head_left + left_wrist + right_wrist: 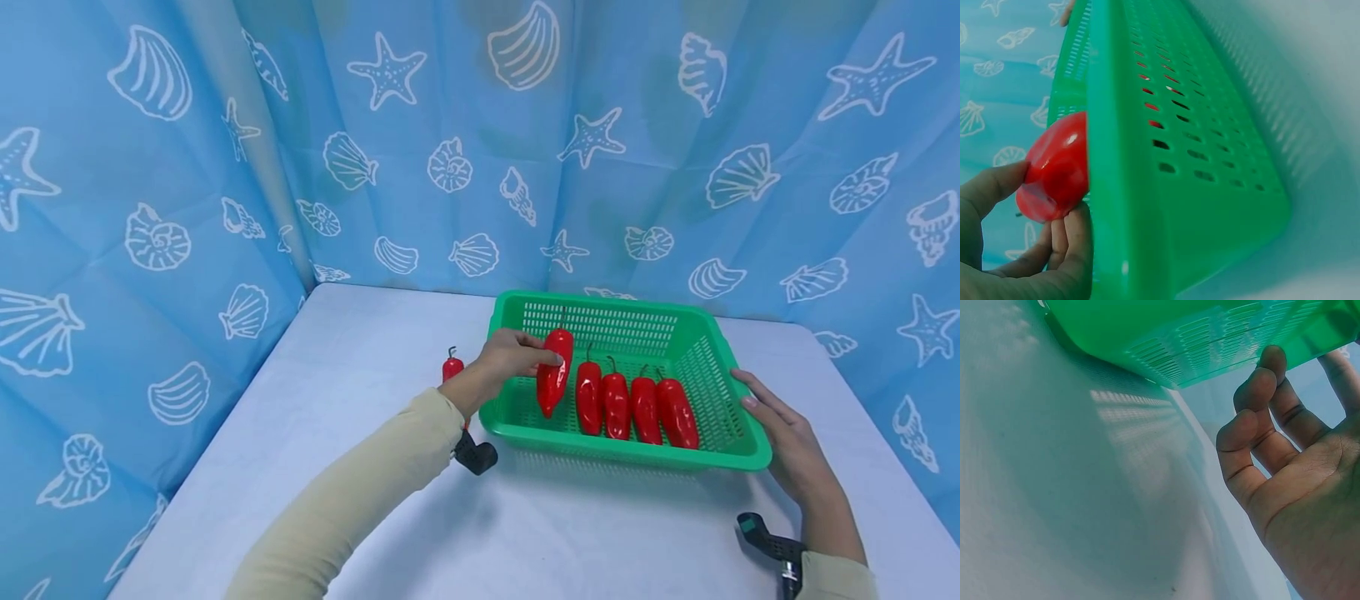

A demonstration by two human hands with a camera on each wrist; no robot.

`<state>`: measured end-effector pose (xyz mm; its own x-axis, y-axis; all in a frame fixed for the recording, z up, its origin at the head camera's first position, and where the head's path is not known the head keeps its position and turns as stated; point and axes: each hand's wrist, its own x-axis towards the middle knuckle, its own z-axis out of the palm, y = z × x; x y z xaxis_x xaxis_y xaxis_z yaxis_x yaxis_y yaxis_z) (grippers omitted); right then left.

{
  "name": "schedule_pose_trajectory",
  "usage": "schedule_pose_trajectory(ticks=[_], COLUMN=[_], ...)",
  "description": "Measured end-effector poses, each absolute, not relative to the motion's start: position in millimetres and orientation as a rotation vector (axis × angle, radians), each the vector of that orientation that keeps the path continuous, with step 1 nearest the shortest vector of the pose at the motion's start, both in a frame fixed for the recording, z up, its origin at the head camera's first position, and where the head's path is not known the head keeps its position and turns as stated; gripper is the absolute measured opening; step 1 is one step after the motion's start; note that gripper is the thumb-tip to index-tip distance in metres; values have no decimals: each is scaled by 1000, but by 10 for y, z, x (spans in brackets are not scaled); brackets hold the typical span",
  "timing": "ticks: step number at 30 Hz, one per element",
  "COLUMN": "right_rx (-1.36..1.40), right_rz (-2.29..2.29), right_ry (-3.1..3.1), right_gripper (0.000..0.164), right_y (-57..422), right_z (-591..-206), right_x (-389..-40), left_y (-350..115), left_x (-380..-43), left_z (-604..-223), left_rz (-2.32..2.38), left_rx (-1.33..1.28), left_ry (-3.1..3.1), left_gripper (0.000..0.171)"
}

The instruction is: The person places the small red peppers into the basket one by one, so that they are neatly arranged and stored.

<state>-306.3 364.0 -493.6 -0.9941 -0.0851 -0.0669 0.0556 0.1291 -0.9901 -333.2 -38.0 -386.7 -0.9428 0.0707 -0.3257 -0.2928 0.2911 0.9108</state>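
My left hand (513,357) pinches a red chili pepper (555,375) between thumb and fingers, over the left part of a green plastic basket (600,450). Tip down, stem up, the pepper hangs inside the rim; in the left wrist view the basket's wall partly covers this pepper (1054,169). Several red peppers (617,406) lie side by side in the basket. At the basket's right end is my right hand (791,442), its fingertips at the outer side of the rim. The right wrist view shows its fingers (1255,389) loosely bent beside the slotted wall.
Another red pepper (452,367) lies on the white table (360,350) left of the basket, mostly hidden behind my left forearm. Blue curtains (450,125) with shell and starfish prints stand behind and to the left. Black wrist devices (476,454) sit on both wrists.
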Motion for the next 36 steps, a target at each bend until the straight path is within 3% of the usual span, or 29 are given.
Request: schedule_pose_trajectory(ticks=[36], right_rx=[-22], right_rz=[-2014], right_ry=[2281], right_gripper=[55], right_y=[3633], right_z=[-4912], right_x=[-3060], left_y=[-97], left_x=[-3514], left_z=[-4203], left_rz=[1492], left_rx=[-373], left_ry=[2362], left_gripper=[28])
